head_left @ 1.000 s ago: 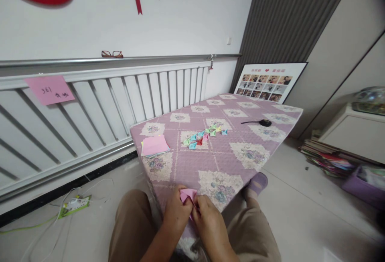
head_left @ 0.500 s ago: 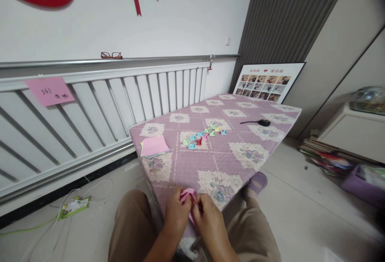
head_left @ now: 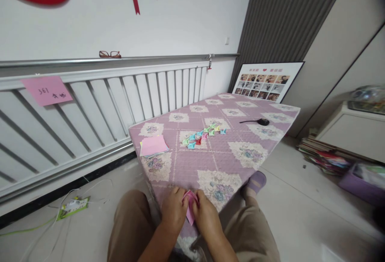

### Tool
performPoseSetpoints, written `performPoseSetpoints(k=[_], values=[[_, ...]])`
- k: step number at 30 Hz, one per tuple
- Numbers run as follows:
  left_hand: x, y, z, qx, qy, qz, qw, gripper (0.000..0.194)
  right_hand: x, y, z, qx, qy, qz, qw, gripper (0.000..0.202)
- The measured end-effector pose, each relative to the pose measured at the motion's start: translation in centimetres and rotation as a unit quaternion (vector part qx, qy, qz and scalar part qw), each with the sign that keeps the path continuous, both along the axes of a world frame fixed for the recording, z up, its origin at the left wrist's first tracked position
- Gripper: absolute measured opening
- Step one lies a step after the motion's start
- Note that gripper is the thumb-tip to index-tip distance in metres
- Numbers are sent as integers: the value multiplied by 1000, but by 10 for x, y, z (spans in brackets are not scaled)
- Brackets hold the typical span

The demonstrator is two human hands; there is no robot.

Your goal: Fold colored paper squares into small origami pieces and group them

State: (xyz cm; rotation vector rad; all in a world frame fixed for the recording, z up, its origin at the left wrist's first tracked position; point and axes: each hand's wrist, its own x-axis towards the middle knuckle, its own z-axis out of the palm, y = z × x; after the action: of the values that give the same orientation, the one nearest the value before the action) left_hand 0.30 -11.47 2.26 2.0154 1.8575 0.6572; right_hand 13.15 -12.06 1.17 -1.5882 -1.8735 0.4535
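A folded piece of pink paper (head_left: 190,212) is pinched between my two hands at the near edge of the table. My left hand (head_left: 174,210) grips its left side, and my right hand (head_left: 207,214) grips its right side, thumbs on the paper. Farther up the cloth lies a cluster of small folded paper pieces (head_left: 198,141) in green, blue, pink, red and yellow. A stack of square paper sheets (head_left: 153,146), pink on top, rests near the table's left edge.
The table (head_left: 186,169) has a flowered purple cloth. A black ladle-like object (head_left: 262,122) lies on its right part. Behind stand a white radiator (head_left: 156,93) and a photo board (head_left: 264,83). Glasses (head_left: 110,54) sit on the pipe. My knees flank the table corner.
My hands have shifted slightly apart around the pink paper, and more of it shows between them, with its point facing me. The view has moved slightly.
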Motion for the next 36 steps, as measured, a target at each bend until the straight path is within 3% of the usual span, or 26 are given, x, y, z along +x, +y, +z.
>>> performPoseSetpoints(k=[7, 17, 28, 36], values=[[-6, 6, -10, -1, 23, -45, 999, 32, 4, 4, -4, 26, -142, 4, 990, 16], [-15, -1, -10, -14, 109, -118, 987, 46, 15, 2, -14, 38, -120, 56, 990, 30], [-17, -16, -9, 0, 173, -161, 972, 33, 24, -4, -22, 59, -90, 115, 988, 34], [-16, -40, -29, -4, 130, -196, 972, 40, 25, -3, -32, 73, -105, 108, 986, 33]])
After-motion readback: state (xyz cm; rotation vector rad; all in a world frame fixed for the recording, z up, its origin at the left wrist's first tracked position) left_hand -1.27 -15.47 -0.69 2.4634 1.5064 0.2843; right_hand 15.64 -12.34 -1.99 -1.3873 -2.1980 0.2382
